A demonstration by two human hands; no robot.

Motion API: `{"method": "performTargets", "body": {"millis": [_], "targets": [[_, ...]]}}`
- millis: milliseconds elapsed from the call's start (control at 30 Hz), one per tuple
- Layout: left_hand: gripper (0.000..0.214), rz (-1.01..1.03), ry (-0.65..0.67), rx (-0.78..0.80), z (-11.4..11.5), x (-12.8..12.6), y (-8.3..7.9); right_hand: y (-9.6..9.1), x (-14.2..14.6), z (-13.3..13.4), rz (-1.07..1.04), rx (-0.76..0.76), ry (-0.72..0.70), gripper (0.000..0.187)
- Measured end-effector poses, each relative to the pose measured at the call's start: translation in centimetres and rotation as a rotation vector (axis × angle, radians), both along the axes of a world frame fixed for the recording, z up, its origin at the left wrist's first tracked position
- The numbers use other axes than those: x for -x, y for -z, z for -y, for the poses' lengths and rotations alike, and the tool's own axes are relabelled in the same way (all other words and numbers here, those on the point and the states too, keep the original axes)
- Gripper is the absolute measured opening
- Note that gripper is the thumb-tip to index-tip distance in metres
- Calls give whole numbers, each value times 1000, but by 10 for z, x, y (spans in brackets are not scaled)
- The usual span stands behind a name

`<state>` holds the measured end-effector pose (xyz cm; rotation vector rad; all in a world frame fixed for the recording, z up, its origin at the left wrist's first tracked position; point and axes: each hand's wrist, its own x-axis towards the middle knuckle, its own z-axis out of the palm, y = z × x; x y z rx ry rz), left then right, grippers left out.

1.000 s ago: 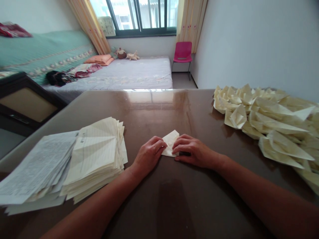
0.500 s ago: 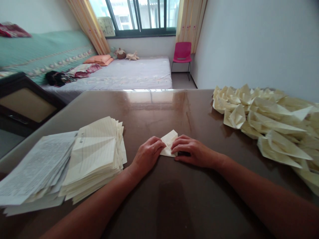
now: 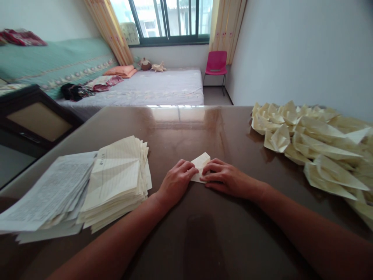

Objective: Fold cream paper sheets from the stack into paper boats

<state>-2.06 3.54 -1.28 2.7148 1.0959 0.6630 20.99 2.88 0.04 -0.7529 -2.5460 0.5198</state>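
Observation:
A small cream folded paper (image 3: 201, 165) lies on the glossy brown table (image 3: 186, 128). My left hand (image 3: 175, 182) has its fingers curled onto the paper's left side. My right hand (image 3: 224, 179) presses on its right side with fingertips bent down. Both hands meet over the paper and hide most of it; only its far corner shows.
A thick stack of lined sheets (image 3: 116, 179) lies at my left, over printed pages (image 3: 43, 198). A heap of folded paper boats (image 3: 314, 144) fills the table's right side. Beyond the table are a bed (image 3: 151, 87), a pink chair (image 3: 216, 64) and a window (image 3: 169, 17).
Both hands stay pressed on the folded paper with only tiny finger shifts. The camera has turned slightly, so the scene sits a little to the right.

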Motion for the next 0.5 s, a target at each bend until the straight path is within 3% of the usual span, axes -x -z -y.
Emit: {"method": "performTargets", "body": {"millis": [200, 333, 500], "targets": [[19, -309, 84, -174, 24, -2, -14, -2, 2, 4, 63, -63, 37, 20], [34, -412, 25, -257, 46, -4, -7, -3, 3, 5, 91, -76, 41, 22], [41, -475, 27, -284, 55, -4, 1, -4, 4, 7, 91, -88, 42, 23]]}}
